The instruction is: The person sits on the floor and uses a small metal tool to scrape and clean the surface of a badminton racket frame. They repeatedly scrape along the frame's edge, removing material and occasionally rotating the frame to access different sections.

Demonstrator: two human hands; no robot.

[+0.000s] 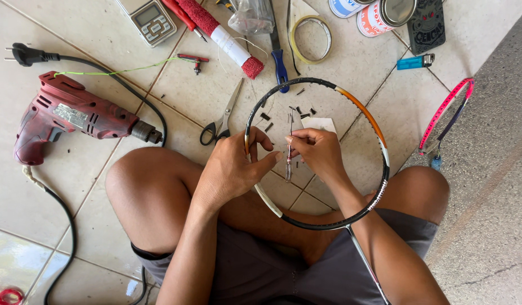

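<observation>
In the head view, the person sat cross-legged on a tiled floor [340, 68], with an unstrung racket frame [379, 141] lying over the knees. The left hand [233, 169] was closed around the left side of the frame, the thumb pointing toward the other hand. The right hand [317, 152] was inside the hoop, its fingers pinched on a thin metal tool [288, 155] that stood almost upright between both hands. Small dark pieces [266, 117] lay on the floor inside the hoop, next to a white paper scrap [320, 122].

On the left lay a red electric drill [74, 118] with a black cable. A pair of scissors [221, 121] was just beside the frame, near the left hand. Above the frame were a blue-handled tool [279, 65], a ring of tape [310, 38], a red and white roll [227, 39] and a small scale [151, 20]. A blue lighter [413, 62] and a second racket with a pink rim [444, 113] were on the right, well apart from the hands.
</observation>
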